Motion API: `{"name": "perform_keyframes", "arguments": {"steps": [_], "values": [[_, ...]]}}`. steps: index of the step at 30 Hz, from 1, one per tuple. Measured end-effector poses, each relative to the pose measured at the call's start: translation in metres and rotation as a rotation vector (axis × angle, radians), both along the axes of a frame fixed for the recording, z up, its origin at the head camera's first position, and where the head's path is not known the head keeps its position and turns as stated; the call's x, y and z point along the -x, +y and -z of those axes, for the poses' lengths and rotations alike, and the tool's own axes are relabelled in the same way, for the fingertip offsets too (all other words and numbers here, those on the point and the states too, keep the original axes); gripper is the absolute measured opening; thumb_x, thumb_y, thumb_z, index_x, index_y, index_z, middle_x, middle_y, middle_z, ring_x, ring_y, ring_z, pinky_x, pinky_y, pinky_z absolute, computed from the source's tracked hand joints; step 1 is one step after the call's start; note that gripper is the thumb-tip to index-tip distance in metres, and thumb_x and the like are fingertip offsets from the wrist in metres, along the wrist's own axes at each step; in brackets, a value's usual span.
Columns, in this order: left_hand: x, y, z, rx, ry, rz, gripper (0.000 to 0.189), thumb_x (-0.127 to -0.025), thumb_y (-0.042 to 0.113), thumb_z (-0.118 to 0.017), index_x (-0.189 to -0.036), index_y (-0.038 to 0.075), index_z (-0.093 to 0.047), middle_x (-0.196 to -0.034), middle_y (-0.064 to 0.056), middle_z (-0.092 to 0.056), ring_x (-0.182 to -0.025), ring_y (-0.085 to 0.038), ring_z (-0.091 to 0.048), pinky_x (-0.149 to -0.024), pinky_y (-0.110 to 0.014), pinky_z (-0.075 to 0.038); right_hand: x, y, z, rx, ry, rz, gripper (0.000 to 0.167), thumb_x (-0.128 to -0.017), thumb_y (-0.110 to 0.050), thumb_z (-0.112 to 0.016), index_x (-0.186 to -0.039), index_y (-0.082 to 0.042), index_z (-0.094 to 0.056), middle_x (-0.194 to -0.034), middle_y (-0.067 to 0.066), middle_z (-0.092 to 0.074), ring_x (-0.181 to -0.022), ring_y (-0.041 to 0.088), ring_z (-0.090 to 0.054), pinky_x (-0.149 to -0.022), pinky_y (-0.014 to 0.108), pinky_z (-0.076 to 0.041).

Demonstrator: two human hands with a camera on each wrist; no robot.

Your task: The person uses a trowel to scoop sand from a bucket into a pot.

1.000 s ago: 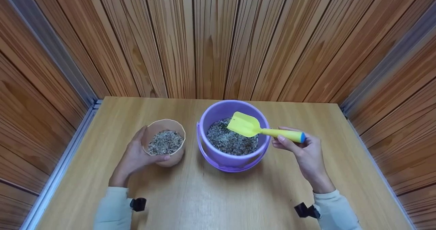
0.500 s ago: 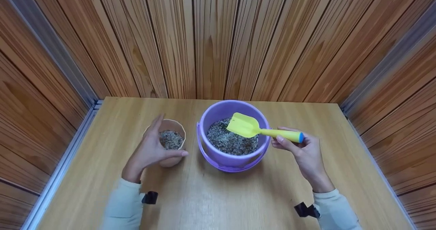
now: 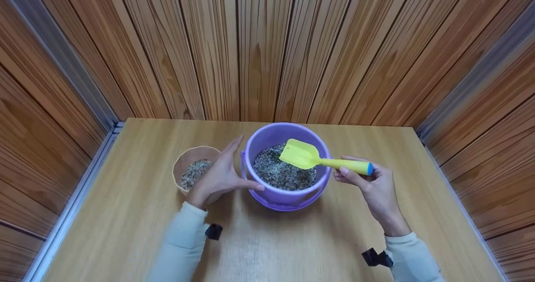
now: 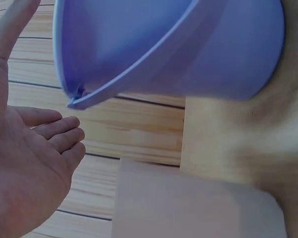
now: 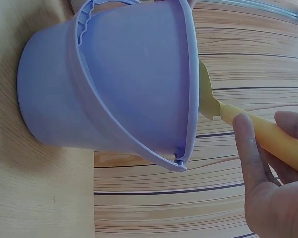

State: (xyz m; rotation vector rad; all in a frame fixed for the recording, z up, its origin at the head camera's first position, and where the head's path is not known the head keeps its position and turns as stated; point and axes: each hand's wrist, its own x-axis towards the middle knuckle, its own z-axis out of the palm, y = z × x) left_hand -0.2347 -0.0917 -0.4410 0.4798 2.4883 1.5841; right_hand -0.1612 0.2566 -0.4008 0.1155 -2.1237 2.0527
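Note:
My left hand (image 3: 221, 175) is spread open between a beige cup (image 3: 183, 160) and a purple bucket (image 3: 267, 137). In the head view its thumb overlaps the bucket's near left rim and its wrist covers part of the cup. The left wrist view shows the palm facing the bucket, fingers extended and holding nothing. Coarse grey-brown gravel (image 3: 288, 175) fills the bucket partway, and the cup holds some too. My right hand (image 3: 378, 190) grips a yellow toy shovel (image 3: 299, 153) by its blue-tipped handle, the blade over the bucket's opening.
A light wooden table (image 3: 267, 244) bears the cup and the bucket. The bucket's purple handle (image 5: 114, 131) hangs down along its near side. Wood-panelled walls (image 3: 259, 48) close in the back and both sides, with metal strips in the corners.
My left hand has let go of the cup and moved right to the bucket's left side. The cup has shifted slightly. My right hand and the toy shovel have hardly moved.

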Motion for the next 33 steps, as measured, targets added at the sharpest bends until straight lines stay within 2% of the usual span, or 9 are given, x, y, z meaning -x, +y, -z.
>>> {"name": "perform_keyframes", "arguments": {"steps": [3,7,10,17,24,33], "values": [[0.004,0.006,0.003,-0.056,-0.028,0.018,0.150,-0.047,0.049,-0.101,-0.164,0.015,-0.014,-0.168,-0.008,-0.017,-0.153,-0.025,-0.015,-0.124,-0.049,-0.012,0.000,0.001,0.000,-0.008,-0.004,0.003,0.032,-0.094,0.006,-0.068,-0.125,0.012,-0.063,-0.109,0.021,-0.072,-0.091,0.030,-0.075,-0.083,0.040,-0.059],[0.009,0.011,0.008,-0.075,0.015,0.058,0.144,-0.048,0.048,-0.102,-0.163,0.020,-0.019,-0.163,-0.001,-0.032,-0.149,-0.019,-0.029,-0.123,-0.047,-0.018,0.000,0.001,0.000,-0.010,-0.008,0.001,0.033,-0.093,0.005,-0.069,-0.125,0.012,-0.063,-0.109,0.021,-0.072,-0.091,0.030,-0.075,-0.083,0.040,-0.059],[0.012,0.013,0.011,-0.068,0.062,0.084,0.139,-0.052,0.047,-0.101,-0.163,0.021,-0.022,-0.159,0.000,-0.037,-0.145,-0.018,-0.035,-0.121,-0.048,-0.023,0.000,0.001,0.000,-0.006,-0.009,-0.002,0.034,-0.093,0.005,-0.069,-0.125,0.013,-0.063,-0.109,0.021,-0.072,-0.092,0.030,-0.075,-0.083,0.040,-0.059],[0.013,0.015,0.013,-0.068,0.096,0.091,0.139,-0.052,0.047,-0.101,-0.162,0.017,-0.023,-0.158,-0.003,-0.040,-0.144,-0.020,-0.038,-0.121,-0.048,-0.024,0.002,0.001,-0.002,-0.011,-0.010,-0.004,0.033,-0.093,0.006,-0.069,-0.124,0.014,-0.063,-0.108,0.020,-0.072,-0.091,0.030,-0.075,-0.083,0.041,-0.059],[0.011,0.015,0.013,-0.053,0.068,0.060,0.141,-0.050,0.050,-0.101,-0.163,0.018,-0.022,-0.159,0.000,-0.038,-0.145,-0.019,-0.035,-0.121,-0.047,-0.023,0.004,0.004,-0.007,-0.091,-0.020,0.002,0.034,-0.093,0.001,-0.071,-0.125,0.012,-0.063,-0.109,0.017,-0.073,-0.092,0.029,-0.075,-0.082,0.038,-0.060],[0.010,0.013,0.012,-0.014,0.053,0.040,0.144,-0.051,0.049,-0.100,-0.164,0.014,-0.017,-0.165,-0.005,-0.027,-0.150,-0.024,-0.026,-0.123,-0.050,-0.018,0.005,0.008,-0.011,-0.195,-0.021,0.025,0.035,-0.092,-0.004,-0.074,-0.123,0.009,-0.066,-0.109,0.018,-0.072,-0.088,0.024,-0.075,-0.080,0.035,-0.060]]}}
